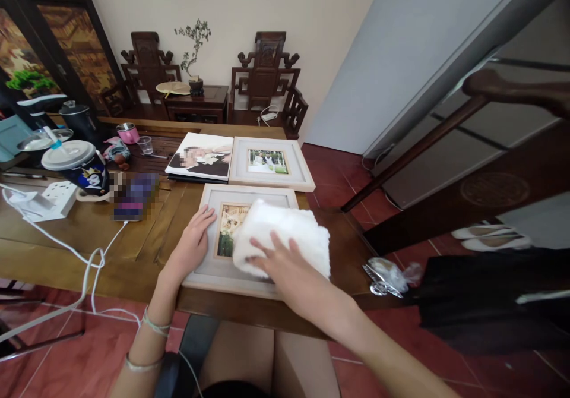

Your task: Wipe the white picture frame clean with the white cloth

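A light wood picture frame (pixel 240 290) with a small photo lies flat near the table's front edge. My left hand (pixel 195 240) rests on its left side, fingers laid over the border. Across the right half of the frame spreads a thick white cloth (pixel 285 231), which hides part of the photo. My right hand (pixel 285 267) presses down on this cloth and holds it, fingers spread on top. Just behind lies a second picture frame (pixel 303 169), face up, showing a couple outdoors. To its left is a white-edged photo print or album (pixel 200 155) on a dark one.
On the left stand a lidded drink cup (pixel 84 169), a phone (pixel 135 196) on a cable, a white power strip (pixel 57 199) and a pink mug (pixel 127 133). A wooden chair (pixel 485 178) is close on the right, with a crumpled plastic bag (pixel 392 273) below it.
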Action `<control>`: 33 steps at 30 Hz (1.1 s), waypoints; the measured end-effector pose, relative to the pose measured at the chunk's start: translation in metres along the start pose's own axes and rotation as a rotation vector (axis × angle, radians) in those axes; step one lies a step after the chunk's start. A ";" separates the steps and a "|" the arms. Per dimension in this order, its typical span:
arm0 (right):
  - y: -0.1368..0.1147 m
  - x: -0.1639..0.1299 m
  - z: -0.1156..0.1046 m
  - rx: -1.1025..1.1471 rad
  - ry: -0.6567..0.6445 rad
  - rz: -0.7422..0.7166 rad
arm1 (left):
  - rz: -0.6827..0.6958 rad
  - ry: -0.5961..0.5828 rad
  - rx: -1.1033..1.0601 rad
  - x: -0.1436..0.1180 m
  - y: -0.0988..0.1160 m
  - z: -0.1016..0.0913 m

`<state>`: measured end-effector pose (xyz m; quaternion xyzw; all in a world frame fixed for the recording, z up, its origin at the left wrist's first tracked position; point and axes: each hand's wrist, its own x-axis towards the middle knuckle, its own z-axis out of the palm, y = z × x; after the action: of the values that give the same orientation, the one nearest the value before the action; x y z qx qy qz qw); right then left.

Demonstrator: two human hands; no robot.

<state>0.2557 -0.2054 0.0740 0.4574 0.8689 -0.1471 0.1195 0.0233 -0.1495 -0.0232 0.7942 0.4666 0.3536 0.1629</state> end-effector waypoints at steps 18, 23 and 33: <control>0.033 0.095 0.000 -0.224 0.371 -0.029 | -0.048 -0.005 -0.017 0.001 0.006 -0.003; 0.005 0.071 0.002 -0.147 0.218 -0.080 | -0.119 0.004 -0.004 0.000 0.009 -0.003; -0.013 0.005 -0.013 0.095 -0.116 -0.300 | -0.123 -0.026 -0.013 0.001 0.015 -0.006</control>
<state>0.2409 -0.2036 0.0860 0.3183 0.9111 -0.2304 0.1243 0.0291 -0.1565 -0.0098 0.7675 0.5101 0.3355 0.1955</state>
